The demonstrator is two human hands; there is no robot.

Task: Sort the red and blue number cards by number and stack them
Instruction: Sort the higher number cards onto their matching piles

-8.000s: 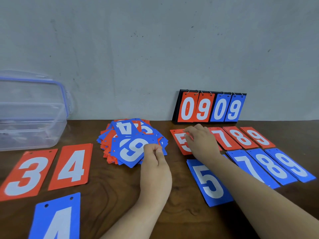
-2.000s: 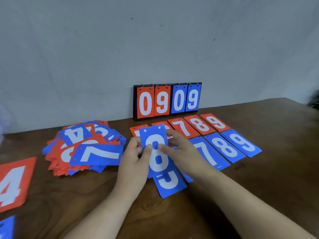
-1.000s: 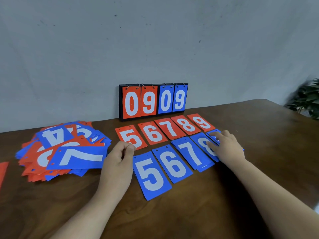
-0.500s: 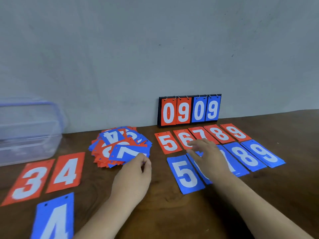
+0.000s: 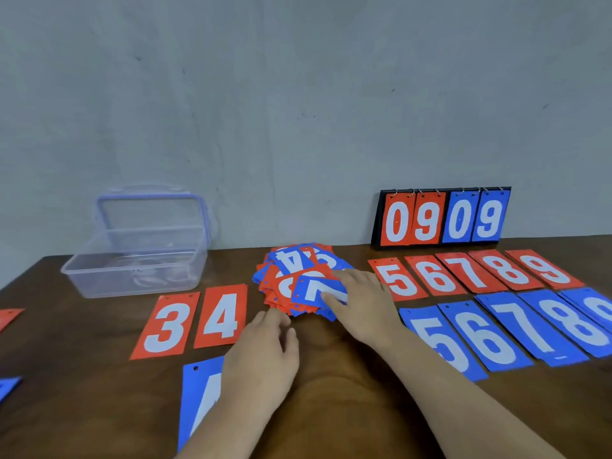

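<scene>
– Where the tabletop point(image 5: 82, 376) begins at the left, what is entered first?

– Item 1: red card corner point(image 5: 10, 318) and blue card corner point(image 5: 8, 385), both cut by the frame edge; numbers unreadable. Item 2: clear plastic box point(image 5: 135, 256), at the back by the wall point(image 5: 298, 94).

– And the cards laid out on that side?

– Item 3: red 3 card point(image 5: 167, 326), flat, face up. Item 4: red 4 card point(image 5: 221, 316), just beside it on the right. Item 5: blue 4 card point(image 5: 202, 392), nearer the person, partly hidden under the left wrist.

– The middle?

– Left hand point(image 5: 265, 356): fingers loosely bent, holding nothing, tips at the near edge of the pile; whether they touch it cannot be told. Item 6: unsorted pile point(image 5: 291, 270), red and blue mixed, mid-tabletop. Item 7: blue 7 card point(image 5: 314, 289), lying sideways on top of it. Right hand point(image 5: 361, 303): laid on that card, fingers fairly straight, thumb on the white numeral.

– Right side?

– Item 8: red row point(image 5: 472, 271), 5 to 9, side by side. Item 9: blue row point(image 5: 530, 326), 5 to 9, in front of the red, its 9 cut by the frame. Item 10: scoreboard stand point(image 5: 442, 217), upright against the wall behind the red row, showing red 0 9, blue 0 9.
</scene>
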